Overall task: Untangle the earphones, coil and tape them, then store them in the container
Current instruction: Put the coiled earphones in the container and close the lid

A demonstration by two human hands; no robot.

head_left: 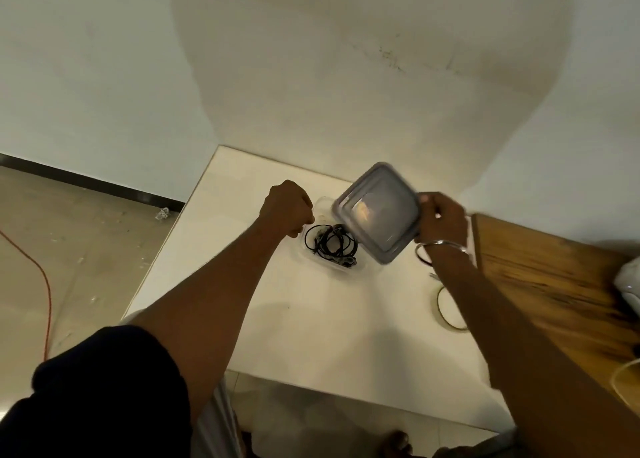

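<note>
Grey lid [377, 211] gripped by right hand [443, 220], tilted over container [329, 266]; left hand [287, 208] curled at its left rim, hold unclear; I'd square corners, press evenly.

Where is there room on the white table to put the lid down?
Bare table lies between the container and the near edge, between both arms. The far left corner is bare too. Crowded by the tape roll at the right arm.
</note>
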